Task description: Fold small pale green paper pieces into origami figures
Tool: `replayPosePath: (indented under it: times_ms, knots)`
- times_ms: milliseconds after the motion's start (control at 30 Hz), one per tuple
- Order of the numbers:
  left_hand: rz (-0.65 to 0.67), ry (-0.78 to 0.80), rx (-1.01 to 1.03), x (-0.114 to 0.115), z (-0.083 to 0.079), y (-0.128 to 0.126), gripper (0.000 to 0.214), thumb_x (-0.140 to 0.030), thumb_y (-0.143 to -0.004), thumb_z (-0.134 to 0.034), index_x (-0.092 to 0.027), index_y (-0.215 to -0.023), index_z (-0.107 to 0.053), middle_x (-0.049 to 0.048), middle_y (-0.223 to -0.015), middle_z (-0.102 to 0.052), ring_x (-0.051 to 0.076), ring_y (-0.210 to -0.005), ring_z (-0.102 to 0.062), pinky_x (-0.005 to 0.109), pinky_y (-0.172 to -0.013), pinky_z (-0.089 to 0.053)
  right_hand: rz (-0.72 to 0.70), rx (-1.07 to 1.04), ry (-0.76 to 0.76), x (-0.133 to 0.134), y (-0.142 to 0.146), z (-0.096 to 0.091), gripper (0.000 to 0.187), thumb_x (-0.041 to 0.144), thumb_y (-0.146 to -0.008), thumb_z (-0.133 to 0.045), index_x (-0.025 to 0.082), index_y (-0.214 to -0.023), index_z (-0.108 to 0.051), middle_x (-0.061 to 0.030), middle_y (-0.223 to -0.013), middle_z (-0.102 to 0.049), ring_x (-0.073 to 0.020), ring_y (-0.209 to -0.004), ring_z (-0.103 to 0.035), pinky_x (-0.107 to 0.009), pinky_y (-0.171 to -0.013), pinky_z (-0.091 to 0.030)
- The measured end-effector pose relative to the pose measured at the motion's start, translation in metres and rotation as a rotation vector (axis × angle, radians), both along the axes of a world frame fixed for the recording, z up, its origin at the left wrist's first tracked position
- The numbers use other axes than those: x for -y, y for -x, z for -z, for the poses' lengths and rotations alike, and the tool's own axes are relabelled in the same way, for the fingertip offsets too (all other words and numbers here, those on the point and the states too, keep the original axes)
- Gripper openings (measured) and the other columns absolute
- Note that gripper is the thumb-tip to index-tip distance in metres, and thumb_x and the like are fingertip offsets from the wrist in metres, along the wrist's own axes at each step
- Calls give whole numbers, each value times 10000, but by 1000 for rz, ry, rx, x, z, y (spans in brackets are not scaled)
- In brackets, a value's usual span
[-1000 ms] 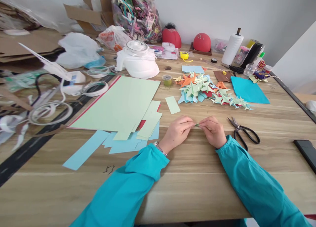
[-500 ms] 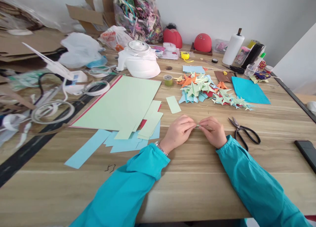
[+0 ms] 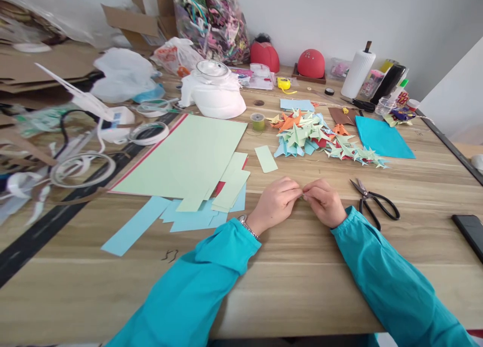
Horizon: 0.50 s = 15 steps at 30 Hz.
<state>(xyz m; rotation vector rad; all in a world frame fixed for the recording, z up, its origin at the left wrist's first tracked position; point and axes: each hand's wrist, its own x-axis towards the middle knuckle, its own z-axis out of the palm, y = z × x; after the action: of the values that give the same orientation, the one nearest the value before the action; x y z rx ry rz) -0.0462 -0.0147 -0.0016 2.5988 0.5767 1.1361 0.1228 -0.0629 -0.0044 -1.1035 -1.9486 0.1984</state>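
Note:
My left hand [image 3: 278,202] and my right hand [image 3: 323,202] meet above the wooden table, thumbs and fingers pinched together. Between the fingertips a tiny pale bit shows, which looks like a small piece of folded paper [image 3: 303,195]; the fingers hide most of it. Just beyond the hands lies a light green paper rectangle [image 3: 266,158]. Black-handled scissors [image 3: 373,200] rest partly open beside my right hand. Left of my left hand are green paper strips [image 3: 234,191] and blue paper strips [image 3: 138,225]. A heap of folded paper stars [image 3: 302,133] is farther back.
A large green sheet [image 3: 184,155] covers the table's left middle. A thread spool [image 3: 257,122] stands behind it. At the right are a turquoise sheet [image 3: 383,137] and a black phone [image 3: 468,233]. A white glue gun [image 3: 113,118] and tape rolls [image 3: 149,133] crowd the left.
The fingertips have come closer together, and less of the small pale piece shows between them. The things on the table lie as before; the view has shifted slightly.

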Motion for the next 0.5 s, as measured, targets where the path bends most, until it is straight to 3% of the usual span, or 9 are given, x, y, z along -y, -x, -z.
replayPosePath:
  times_ms: [200,500]
  knots:
    - [5,2,-15,0,1,0,242,-120,-883,-412,-155,-794,-635,63,-752,-622,159,-733,-506,295,-644,-433,-4,-1,30,1,1,-2,142,166,-864,-477,204,-787,-590,-70,-829,-648,-192,-805,-573,-355,-737,-497]
    - [-16,165,91,0,-1,-1,181,-175,-873,-475,-160,-794,-637,56,-760,-606,150,-733,-542,280,-651,-456,64,47,-52,1,2,2,149,143,-879,-454,207,-829,-580,-75,-838,-645,-200,-811,-559,-363,-734,-493]
